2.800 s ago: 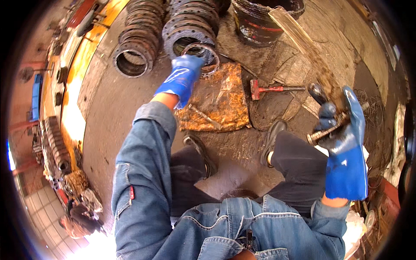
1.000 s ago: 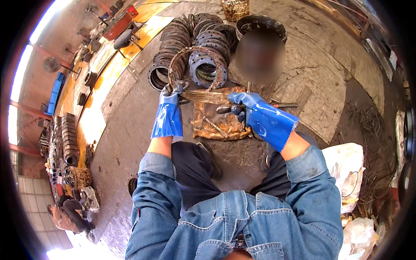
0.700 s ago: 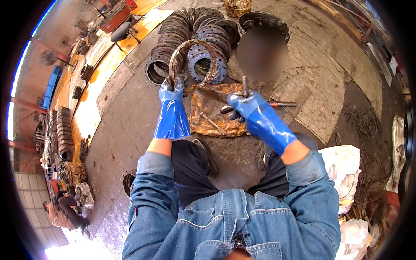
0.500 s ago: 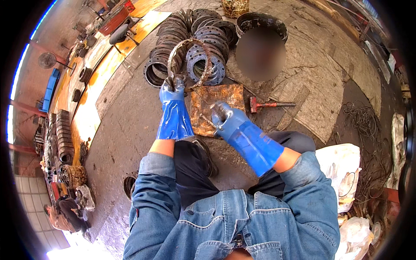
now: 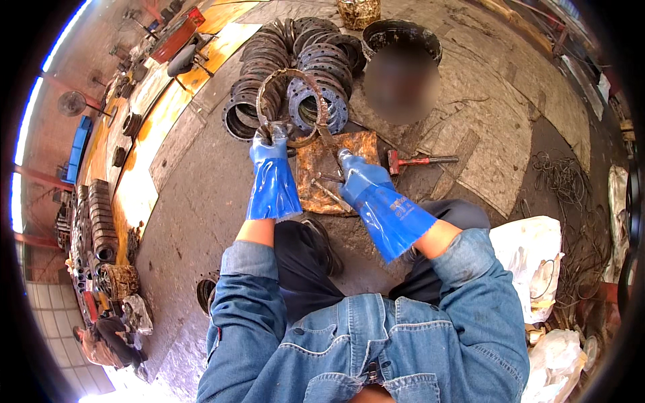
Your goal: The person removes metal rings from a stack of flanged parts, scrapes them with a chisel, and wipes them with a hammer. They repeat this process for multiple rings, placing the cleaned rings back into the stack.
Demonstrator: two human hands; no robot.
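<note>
My left hand, in a long blue rubber glove, grips the lower left of a rusty, mottled metal ring. The ring stands tilted up over the near edge of a rusty square plate. My right hand, gloved alike, is closed around a dark, flat-ended tool, perhaps a scraper or a brush; its end meets the ring's lower right side. A short dark rod shows beside that hand, and a thin metal bar lies on the plate below it.
A red-handled hammer lies right of the plate. Beyond the ring, flanges are stacked in two rows. A dark tub stands at the far right of them, partly behind a blurred patch. White sacks lie at my right; a person crouches far left.
My right hand has moved slightly right, and the tool in it now reaches up to the ring's lower right side. The ring has dropped slightly toward me, still in my left hand.
</note>
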